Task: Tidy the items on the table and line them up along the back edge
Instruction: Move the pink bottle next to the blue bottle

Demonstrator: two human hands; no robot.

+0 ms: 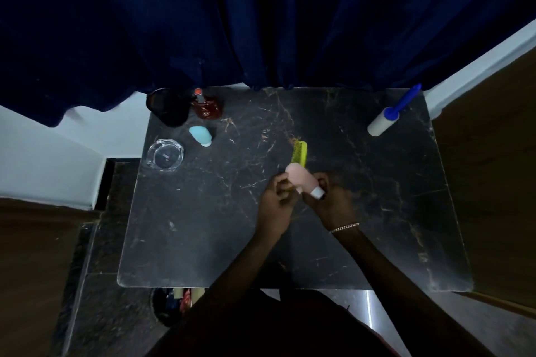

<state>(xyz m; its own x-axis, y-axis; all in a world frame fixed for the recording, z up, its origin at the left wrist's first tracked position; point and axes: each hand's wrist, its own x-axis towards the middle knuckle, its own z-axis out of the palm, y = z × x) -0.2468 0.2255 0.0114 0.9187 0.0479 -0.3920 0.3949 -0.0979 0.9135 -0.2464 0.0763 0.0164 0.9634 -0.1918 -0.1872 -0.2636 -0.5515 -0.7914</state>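
Observation:
A dark marble table (pixel 203 226) fills the middle of the head view. My left hand (pixel 275 203) is closed around the lower end of a yellow-green comb (pixel 300 153), which points away from me. My right hand (pixel 333 203) grips a pink squeeze bottle (pixel 301 180) with a white cap, held just above the table's middle, touching the comb. At the back left stand a black cup (pixel 166 107) and a dark red perfume bottle (pixel 207 107). A light blue squeeze bottle (pixel 200 135) lies in front of them, and a clear glass ashtray (pixel 165 155) sits near the left edge. A lint roller (pixel 385 120) with a blue handle lies at the back right.
A dark blue curtain (pixel 261 23) hangs directly behind the table's back edge. White wall shows at the left and right. A wooden panel (pixel 493 168) borders the table on the right. Below the near edge sits a dark bin (pixel 171 307) with items inside.

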